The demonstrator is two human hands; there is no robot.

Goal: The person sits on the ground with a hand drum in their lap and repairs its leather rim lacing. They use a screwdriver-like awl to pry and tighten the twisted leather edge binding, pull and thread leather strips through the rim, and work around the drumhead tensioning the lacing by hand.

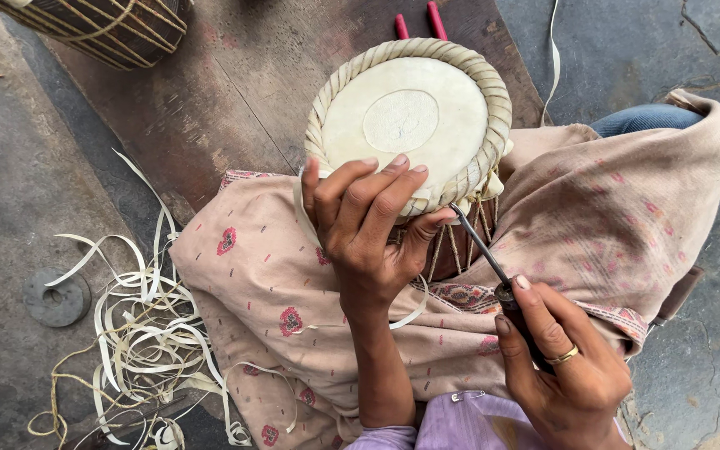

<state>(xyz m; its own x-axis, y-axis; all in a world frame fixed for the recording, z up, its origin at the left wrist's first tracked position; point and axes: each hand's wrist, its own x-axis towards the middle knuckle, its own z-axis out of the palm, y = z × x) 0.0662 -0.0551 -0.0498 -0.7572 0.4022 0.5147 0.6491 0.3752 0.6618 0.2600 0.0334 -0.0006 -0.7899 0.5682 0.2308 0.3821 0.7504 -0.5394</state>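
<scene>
My left hand (368, 225): frame centre, fingers curled over near rim of drum (410, 117), clamped on it. Drum: in lap on shawl (610, 217), skin up, upper centre. My right hand (564, 367): lower right, closed round awl (485, 250). Awl: long axis diagonal, tip pointing upper left, at drum's braided rim. Strips (135, 333): lower left, loose on floor.

No packages, labels, signs or screens

None shows anywhere in the frame, from the upper left to the lower right.
</scene>
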